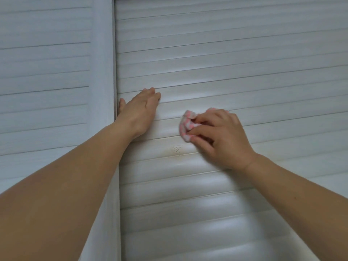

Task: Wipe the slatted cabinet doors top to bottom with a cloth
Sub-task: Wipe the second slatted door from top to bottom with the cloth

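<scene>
While our left hand [140, 110] is lying flat and open against the right cabinet door [244, 63], holding nothing, our right hand [216, 136] is keeping its grip closed on a bunched pink-and-white cloth [186, 125]. We are pressing the cloth onto the slats, just above a speckled stain [176, 149].

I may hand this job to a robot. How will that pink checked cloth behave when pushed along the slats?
The cloth looks soft and floppy: it sits bunched in the right hand, so it will probably fold rather than slide flat. It seems light, and may snag on the slat edges.
</scene>
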Tool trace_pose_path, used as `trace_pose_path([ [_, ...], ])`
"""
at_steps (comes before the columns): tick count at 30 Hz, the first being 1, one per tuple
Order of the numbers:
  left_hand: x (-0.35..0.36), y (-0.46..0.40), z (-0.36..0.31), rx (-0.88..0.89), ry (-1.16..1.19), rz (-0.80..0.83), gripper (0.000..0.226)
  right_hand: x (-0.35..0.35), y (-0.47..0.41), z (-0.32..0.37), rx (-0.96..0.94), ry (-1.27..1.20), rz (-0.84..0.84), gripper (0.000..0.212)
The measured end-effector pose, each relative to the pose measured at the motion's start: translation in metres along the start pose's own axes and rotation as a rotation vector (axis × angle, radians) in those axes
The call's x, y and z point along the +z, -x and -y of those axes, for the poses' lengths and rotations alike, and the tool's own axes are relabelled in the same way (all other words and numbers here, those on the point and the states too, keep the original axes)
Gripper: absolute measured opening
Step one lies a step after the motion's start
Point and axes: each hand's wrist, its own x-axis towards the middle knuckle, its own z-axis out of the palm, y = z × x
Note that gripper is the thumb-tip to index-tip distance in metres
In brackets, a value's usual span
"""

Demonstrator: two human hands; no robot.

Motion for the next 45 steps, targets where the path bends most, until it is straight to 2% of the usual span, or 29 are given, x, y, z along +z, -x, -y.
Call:
trace_pose_path([
  [3, 0.0, 0.002, -0.001, 0.007, -0.03, 0.013, 0.047, -0.011, 0.007, -0.012, 0.045, -0.018, -0.01, 0.023],
  [6, -0.001, 0.007, 0.001, 0.062, -0.198, 0.057, 0.045, -0.018, 0.009, -0.017, 0.084, -0.013, 0.014, 0.027],
  [9, 0.001, 0.018, 0.006, 0.113, -0.317, 0.052, 0.055, -0.025, 0.014, -0.02, 0.122, 0.025, 0.005, 0.032],
  [14, 0.002, 0.023, 0.007, 0.15, -0.325, -0.009, 0.051, -0.034, 0.007, -0.002, 0.508, 0.007, 0.066, 0.023],
  [17, -0.002, 0.021, 0.007, 0.139, -0.289, 0.028, 0.052, -0.032, 0.002, 0.03, 0.417, 0.029, -0.01, 0.022],
  [20, -0.005, 0.02, 0.009, 0.157, -0.292, 0.038, 0.054, -0.012, -0.004, 0.064, 0.242, -0.106, 0.095, 0.033],
  [22, -0.006, 0.019, 0.01, 0.17, -0.287, 0.028, 0.052, 0.006, -0.011, 0.082, 0.044, -0.216, 0.173, 0.029],
  [24, -0.005, 0.02, 0.011, 0.175, -0.276, 0.016, 0.052, 0.025, -0.013, 0.089, -0.093, -0.244, 0.181, 0.029],
  [27, -0.002, 0.02, 0.012, 0.18, -0.287, 0.0, 0.048, 0.033, -0.007, 0.089, -0.07, -0.163, 0.221, 0.03],
  [31, -0.001, 0.022, 0.01, 0.174, -0.302, 0.011, 0.043, 0.024, 0.011, 0.07, -0.026, -0.071, 0.077, 0.026],
  [34, -0.002, 0.024, 0.008, 0.161, -0.319, 0.035, 0.049, 0.014, 0.024, 0.047, -0.004, -0.065, -0.022, 0.027],
  [39, -0.004, 0.028, 0.004, 0.145, -0.304, 0.066, 0.062, -0.004, 0.035, 0.017, 0.042, -0.062, 0.004, 0.021],
  [42, -0.006, 0.031, 0.002, 0.142, -0.3, 0.072, 0.065, -0.009, 0.039, 0.017, 0.192, 0.039, -0.012, 0.023],
  [45, -0.005, 0.03, 0.003, 0.136, -0.296, 0.069, 0.065, -0.006, 0.029, 0.045, 0.316, 0.106, -0.149, 0.019],
])
